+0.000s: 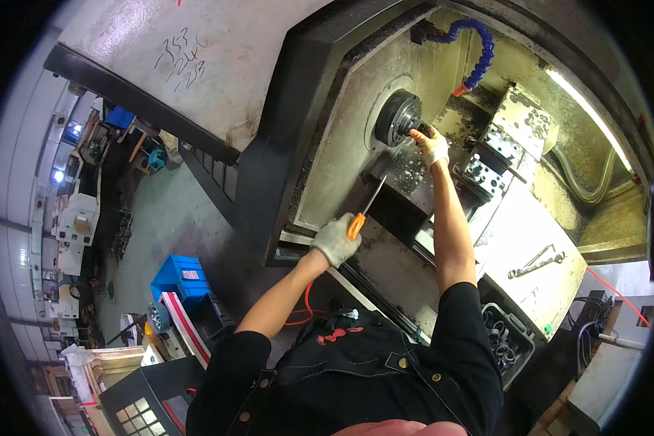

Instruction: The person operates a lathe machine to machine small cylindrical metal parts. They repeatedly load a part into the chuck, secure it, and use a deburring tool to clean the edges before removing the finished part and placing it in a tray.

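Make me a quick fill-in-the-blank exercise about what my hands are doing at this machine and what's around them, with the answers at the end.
1. The left hand grips a slender tool whose handle is ____.
2. Up at the black chuck is the other hand, the ____ one.
3. Each hand wears a light-coloured ____.
4. The curved, segmented hose inside the machine is ____ with an orange tip.

Missing words: orange; right; glove; blue.

3 handwritten numbers on pale panel

A white light tube glows, the pale cover glares, and straight edges bend rimward.
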Motion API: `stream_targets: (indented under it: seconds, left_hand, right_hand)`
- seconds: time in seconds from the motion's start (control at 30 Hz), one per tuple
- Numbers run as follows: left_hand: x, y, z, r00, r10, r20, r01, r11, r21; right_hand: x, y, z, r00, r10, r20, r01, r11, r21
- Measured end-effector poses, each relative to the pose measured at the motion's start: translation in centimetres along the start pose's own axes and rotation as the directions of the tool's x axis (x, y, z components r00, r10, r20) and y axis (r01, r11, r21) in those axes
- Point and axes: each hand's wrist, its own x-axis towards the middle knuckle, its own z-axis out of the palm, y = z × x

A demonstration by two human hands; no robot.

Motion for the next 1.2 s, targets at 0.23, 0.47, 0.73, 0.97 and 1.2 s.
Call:
stream_targets:
  seconds: [0.23,0.47,0.73,0.97,1.2]
  left_hand:
    - [-5.1,-3.1,1.1,0.999,-0.045,0.01,0.046,0.989,-0.138]
    - [-7.4,-3.9,0.3,1.0,0.01,-0.007,-0.011,0.982,-0.19]
    - [-13.4,-4.1,-9.4,0.961,0.006,-0.276,-0.157,0.835,-0.528]
    - [-11.4,-4.0,-21.2,0.923,0.143,-0.356,-0.251,0.927,-0.278]
    - [-4.3,-6.9,-25.6,0.714,0.457,-0.53,-0.24,0.872,0.428]
  right_hand:
    - [0.3,0.7,-0.2,0.989,-0.148,-0.009,0.144,0.973,-0.178]
    - [1.8,1.8,-1.1,0.99,-0.138,0.015,0.138,0.956,-0.258]
    - [-0.8,-1.1,0.8,0.986,0.168,-0.025,-0.169,0.98,-0.101]
    - [1.3,1.8,-0.2,0.99,-0.128,0.065,0.138,0.975,-0.176]
    - [1.5,-0.2,-0.6,0.961,0.265,0.08,-0.271,0.96,0.073]
